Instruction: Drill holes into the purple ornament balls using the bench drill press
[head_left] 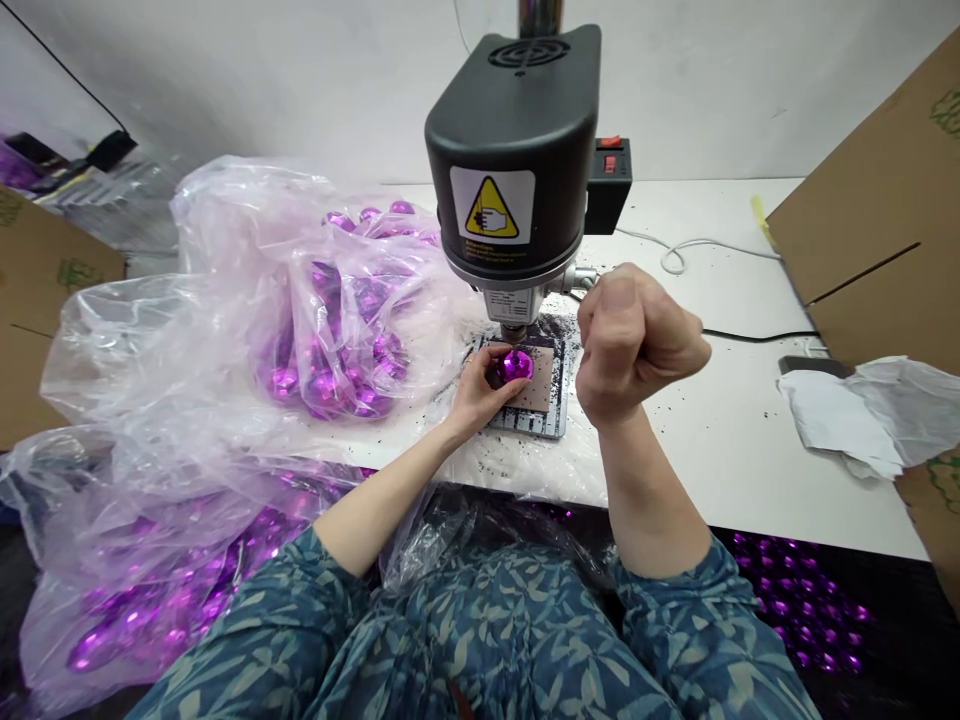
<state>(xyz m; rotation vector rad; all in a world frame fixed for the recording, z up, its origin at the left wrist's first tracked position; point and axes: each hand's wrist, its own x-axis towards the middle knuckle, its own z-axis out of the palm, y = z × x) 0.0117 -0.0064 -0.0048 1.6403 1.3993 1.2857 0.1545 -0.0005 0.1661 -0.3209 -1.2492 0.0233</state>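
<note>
My left hand [480, 392] grips a shiny purple ball [516, 367] between thumb and fingers. The ball sits on a brown board [541, 385] over the grey metal base [553, 422] of a small black drill press [514, 130]. Directly above the ball is the drill chuck [514, 332]; whether the bit touches the ball I cannot tell. My right hand [634, 340] is closed in a fist at the right of the press, around its feed lever [581, 277]. Most of the lever is hidden by the fingers.
Clear plastic bags [247, 300] with several purple balls [322, 385] lie at the left, spilling over the table edge. Dark shavings [499, 455] surround the base. White crumpled paper [840, 420] and a cardboard box [885, 190] stand at the right. A cable [757, 337] crosses the white tabletop.
</note>
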